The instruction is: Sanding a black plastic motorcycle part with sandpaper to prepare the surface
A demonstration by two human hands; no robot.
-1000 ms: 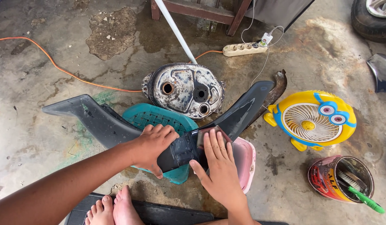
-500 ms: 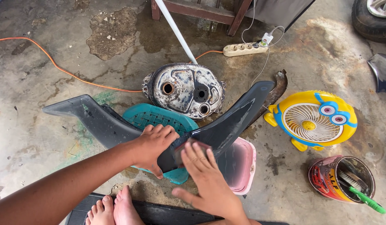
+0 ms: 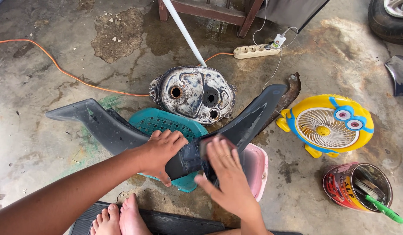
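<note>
From the head view, the left hand point(image 3: 163, 150) clasped the black V-shaped panel point(image 3: 118, 130) at its middle, above the teal stool point(image 3: 160, 122); the right hand point(image 3: 227, 174) pressed flat against it, fingers spread. Bare concrete floor point(image 3: 44, 87) lay leftward.

One head-worn camera looks steeply down, close above the concrete floor point(image 3: 44, 143) by the feet point(image 3: 121, 219).
</note>
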